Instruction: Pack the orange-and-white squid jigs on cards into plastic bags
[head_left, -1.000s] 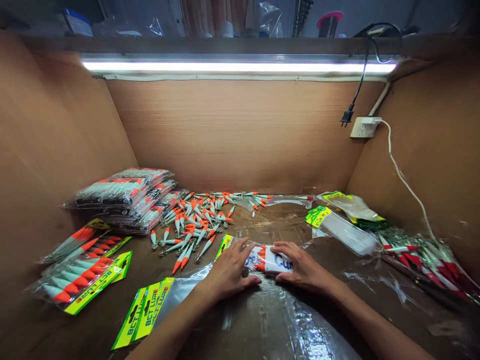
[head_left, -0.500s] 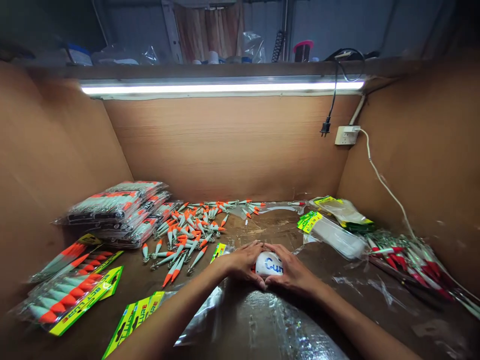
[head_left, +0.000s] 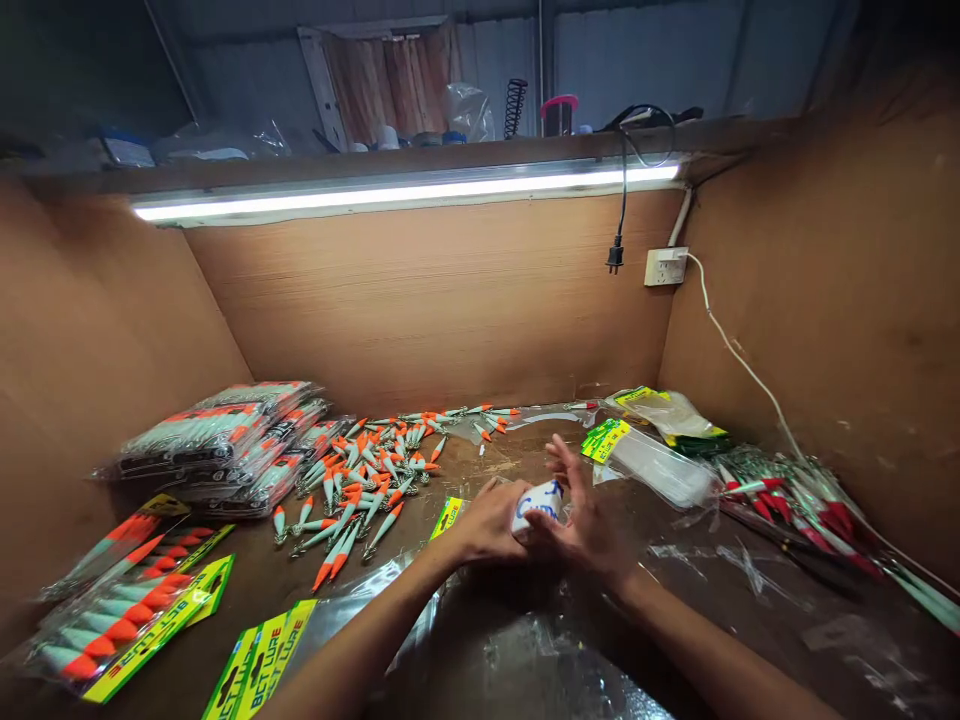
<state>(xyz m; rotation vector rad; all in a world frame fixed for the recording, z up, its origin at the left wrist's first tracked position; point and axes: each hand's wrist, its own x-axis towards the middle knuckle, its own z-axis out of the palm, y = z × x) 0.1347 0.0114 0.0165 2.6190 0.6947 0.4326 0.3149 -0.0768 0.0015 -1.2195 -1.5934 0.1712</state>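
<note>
Between my hands is a small white piece with blue handwritten letters [head_left: 534, 508]; its kind does not show clearly. My left hand [head_left: 491, 520] is closed around its left side. On the other side, my right hand [head_left: 581, 520] has its fingers raised and apart, while its thumb lies across the front of the white piece. Clear plastic sleeves [head_left: 360, 592] with yellow-green printed headers lie beneath and beside my left forearm. To the left of the hands, many loose orange-tipped squid lures [head_left: 367, 470] with hooked ends are heaped on the table.
Stacked bags of lures [head_left: 225, 440] stand at the left wall, with filled lure packs [head_left: 127, 625] in front. More sleeves [head_left: 652, 465] and red-and-white lures [head_left: 817, 510] lie right. A black plug [head_left: 615, 255] hangs below the shelf light. A white cord [head_left: 739, 345] runs down the right wall.
The white piece has turned and tilted between my hands. My right hand's fingers have lifted off it and spread. The whole view has shifted slightly.
</note>
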